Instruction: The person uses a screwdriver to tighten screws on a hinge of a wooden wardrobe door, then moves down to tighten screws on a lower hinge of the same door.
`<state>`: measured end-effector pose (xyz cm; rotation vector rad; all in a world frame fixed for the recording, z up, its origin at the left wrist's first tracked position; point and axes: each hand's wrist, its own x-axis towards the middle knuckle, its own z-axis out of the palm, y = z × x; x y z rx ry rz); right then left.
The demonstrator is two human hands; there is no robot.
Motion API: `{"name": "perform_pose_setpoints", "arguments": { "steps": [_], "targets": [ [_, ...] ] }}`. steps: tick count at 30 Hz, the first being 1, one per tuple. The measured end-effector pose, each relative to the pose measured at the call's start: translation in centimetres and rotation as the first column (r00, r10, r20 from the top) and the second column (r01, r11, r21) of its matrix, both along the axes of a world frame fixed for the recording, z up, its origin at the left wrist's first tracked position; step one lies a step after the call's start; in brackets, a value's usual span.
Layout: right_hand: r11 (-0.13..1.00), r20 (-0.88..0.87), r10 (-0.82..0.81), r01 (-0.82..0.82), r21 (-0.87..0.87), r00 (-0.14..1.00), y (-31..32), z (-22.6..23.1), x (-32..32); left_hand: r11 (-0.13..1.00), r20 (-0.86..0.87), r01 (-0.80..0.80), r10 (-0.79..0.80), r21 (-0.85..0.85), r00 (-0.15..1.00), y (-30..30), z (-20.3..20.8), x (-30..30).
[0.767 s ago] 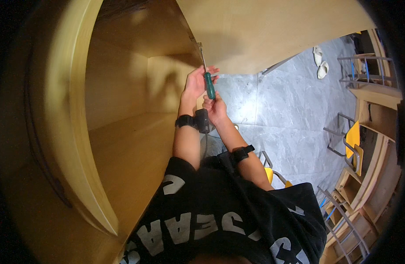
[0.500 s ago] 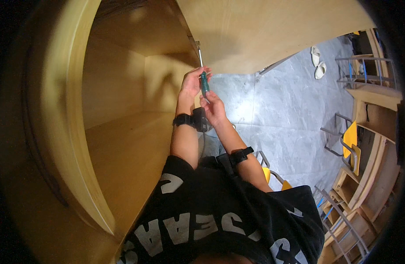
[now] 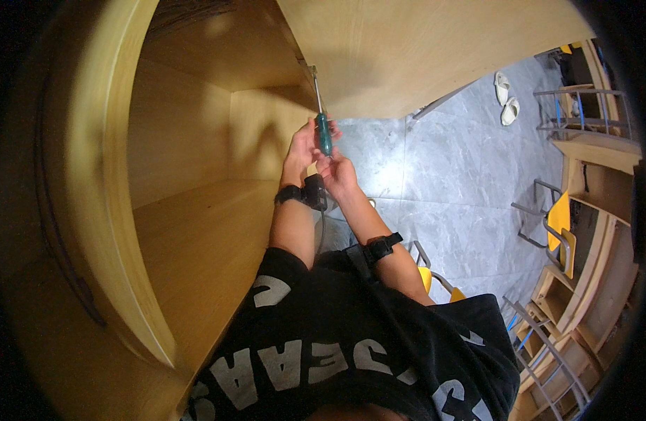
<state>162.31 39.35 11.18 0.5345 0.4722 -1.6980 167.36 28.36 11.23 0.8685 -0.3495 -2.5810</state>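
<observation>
Looking down through the head camera, I find the screwdriver (image 3: pixel 324 137) between my two hands, in front of me near the front edge of the open cabinet (image 3: pixel 189 217), its green handle toward me and its metal shaft pointing away. The shaft's far end reaches a small metal fitting (image 3: pixel 312 70) by the inner edge of the pale wooden panel (image 3: pixel 421 49); it is too small from here for me to tell whether the tip is seated. My left hand (image 3: pixel 302 146) has its fingers bent round the upper part of the handle, the thumb side on one side and fingertips showing past the other. My right hand (image 3: pixel 339 175) sits just behind and below, fingers drawn together at the butt of the handle; I cannot tell whether they clamp it or only touch it. A black box (image 3: pixel 314 192) is strapped at the left wrist, with a cable (image 3: pixel 323 228) trailing from it, and a black strap (image 3: pixel 382 247) circles the right forearm. Off to my right, white slippers (image 3: pixel 502 88) lie on the grey tiled floor (image 3: pixel 449 165), and a yellow chair (image 3: pixel 559 214) stands near wooden shelves (image 3: pixel 603 179).
</observation>
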Motion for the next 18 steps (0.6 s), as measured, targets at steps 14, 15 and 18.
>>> {"name": "perform_pose_setpoints", "arguments": {
  "steps": [14, 15, 18],
  "targets": [
    [0.969, 0.158, 0.000, 0.039, -0.243, 0.987, 0.1, 0.2, -0.8, 0.996, 0.057, 0.062, -0.059, -0.059, 0.997, 0.3, 2.2, -1.1],
    [0.993, 0.063, -0.013, 0.020, -0.115, 0.998, -0.4, 2.6, -0.4, 0.979, 0.183, 0.084, -0.050, -0.184, 0.982, 0.0, 0.8, 0.0],
    [0.999, -0.058, -0.010, 0.011, 0.032, 0.998, -1.3, 3.5, 0.1, 0.981, 0.212, 0.094, -0.057, -0.168, 0.976, -0.8, -1.6, 1.1]
  ]
}}
